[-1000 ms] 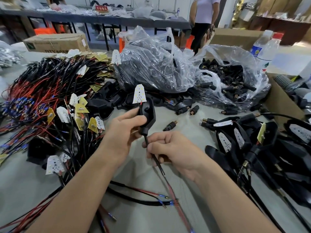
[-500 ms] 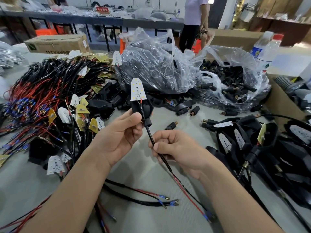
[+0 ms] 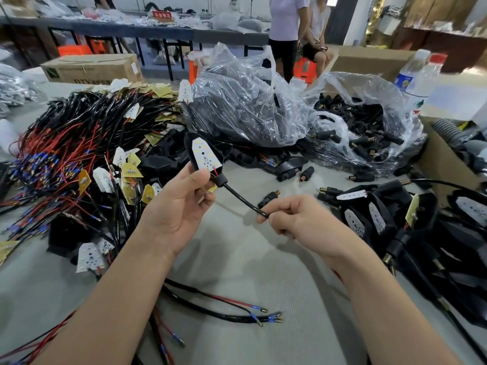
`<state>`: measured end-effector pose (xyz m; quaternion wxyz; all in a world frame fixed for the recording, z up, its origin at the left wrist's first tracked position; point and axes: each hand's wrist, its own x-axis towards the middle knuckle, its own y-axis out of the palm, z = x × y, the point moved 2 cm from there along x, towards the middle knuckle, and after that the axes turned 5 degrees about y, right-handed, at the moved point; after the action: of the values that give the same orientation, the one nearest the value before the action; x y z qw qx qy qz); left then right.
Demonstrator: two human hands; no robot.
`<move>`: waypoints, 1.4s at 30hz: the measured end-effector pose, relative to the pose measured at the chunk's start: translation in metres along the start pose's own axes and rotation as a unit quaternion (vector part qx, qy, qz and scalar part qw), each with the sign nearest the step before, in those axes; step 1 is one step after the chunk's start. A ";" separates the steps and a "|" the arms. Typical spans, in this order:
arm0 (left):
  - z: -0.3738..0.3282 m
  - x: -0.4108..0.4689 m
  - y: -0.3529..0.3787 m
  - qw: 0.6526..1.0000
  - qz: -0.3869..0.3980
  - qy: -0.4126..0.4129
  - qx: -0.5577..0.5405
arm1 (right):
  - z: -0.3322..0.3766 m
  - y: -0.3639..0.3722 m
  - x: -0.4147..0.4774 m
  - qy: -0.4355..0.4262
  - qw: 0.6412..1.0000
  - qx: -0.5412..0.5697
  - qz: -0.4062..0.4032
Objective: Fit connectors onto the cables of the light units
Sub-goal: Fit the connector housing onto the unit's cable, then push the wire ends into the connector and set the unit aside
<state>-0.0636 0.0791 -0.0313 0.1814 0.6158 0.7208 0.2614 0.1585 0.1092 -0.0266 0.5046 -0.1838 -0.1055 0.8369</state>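
Observation:
My left hand (image 3: 181,204) grips a black light unit (image 3: 204,156) by its lower end; its white LED board faces me. The unit's black cable (image 3: 245,201) runs down to the right into my right hand (image 3: 297,219), which pinches it between thumb and curled fingers. The cable's far end is hidden behind my right hand. A loose black connector (image 3: 268,197) with a brass tip lies on the grey table just behind my right fingers. More connectors (image 3: 307,173) lie further back.
A heap of black and red cables with LED boards (image 3: 79,154) fills the left. Two clear bags, one holding black connectors (image 3: 363,127), stand behind. Finished light units (image 3: 411,222) pile at the right beside a cardboard box (image 3: 442,164). Loose cables (image 3: 237,312) lie near me.
My left hand has turned the light unit so its LED board faces me. My right hand has slid along the cable and drawn it taut to the right.

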 end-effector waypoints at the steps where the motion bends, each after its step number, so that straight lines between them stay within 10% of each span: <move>1: 0.000 0.000 0.000 1.000 -0.012 -0.001 0.012 | 0.000 -0.005 0.001 -0.009 0.997 -0.042 -0.061; 11: -0.003 -0.004 0.006 0.990 -0.097 0.047 0.095 | 0.014 0.004 -0.011 -0.202 0.855 -0.207 -0.431; 16: 0.000 -0.006 0.010 0.980 -0.079 -0.013 0.184 | 0.010 -0.006 -0.006 -0.216 0.905 -0.037 -0.365; 20: 0.012 -0.015 0.019 0.954 0.075 -0.098 0.273 | 0.007 -0.011 0.002 -0.195 0.916 0.111 -0.333; 25: 0.024 -0.033 0.028 0.842 0.389 -0.238 0.288 | 0.007 -0.011 0.006 -0.133 0.923 0.276 -0.233; 34: 0.018 -0.004 0.016 0.973 -0.037 -0.100 0.206 | 0.009 0.036 -0.003 -0.058 0.993 0.099 0.005; 42: 0.008 -0.001 0.002 0.967 -0.153 0.054 0.198 | 0.014 0.049 -0.005 -0.065 0.993 -0.017 0.094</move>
<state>-0.0572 0.0799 -0.0363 0.0548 0.5068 0.8525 0.1154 0.1153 0.0819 -0.0302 0.4129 -0.1466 -0.1343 0.8888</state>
